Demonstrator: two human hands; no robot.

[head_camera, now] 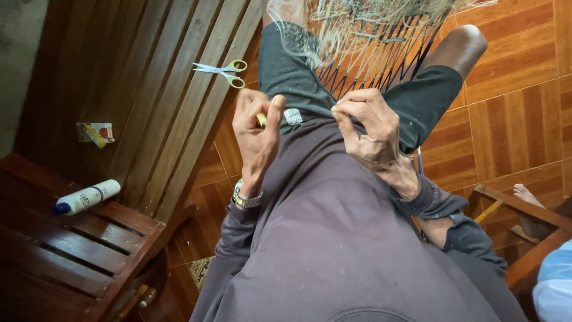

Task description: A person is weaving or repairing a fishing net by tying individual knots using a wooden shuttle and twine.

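Pale netting (363,30) over the lap; left hand (256,134) fingers pinch a yellow tool (261,120), right hand (369,128) fingers clamp the net's edge.

From my seat, items I cannot fully read: the net (369,30), cut off by the top edge, its far extent unseen. A small yellow object (261,120) in the left hand (256,134), mostly covered by fingers, kind undetermined. What the right hand (366,128) pinches is hidden under its fingertips. A bare foot (527,194) at right, its leg behind a wooden frame (518,209). A small packet (95,132) on the left, too small to identify.
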